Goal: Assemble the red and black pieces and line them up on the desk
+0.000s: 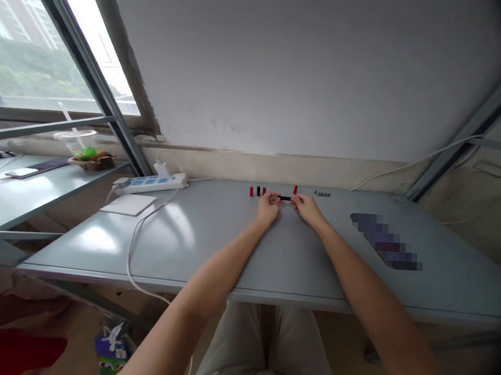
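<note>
Grey desk (213, 236) — left hand (268, 205) and right hand (308, 208) pinch opposite ends of a black rod (285, 198) (presumably steadying it); small cylinders (251, 191) lined close, likely for reach.

Daylight from the window (18, 66) at upper left, blown out to white in places, throws glare onto the left of the grey desk (214, 225), while the wall (307, 89) looks dim. Edges stretch and the right corners blacken (mosaic blocks cover a dark slab (386, 242)); left hand (268, 207) and right hand (308, 209) look slightly soft.
</note>
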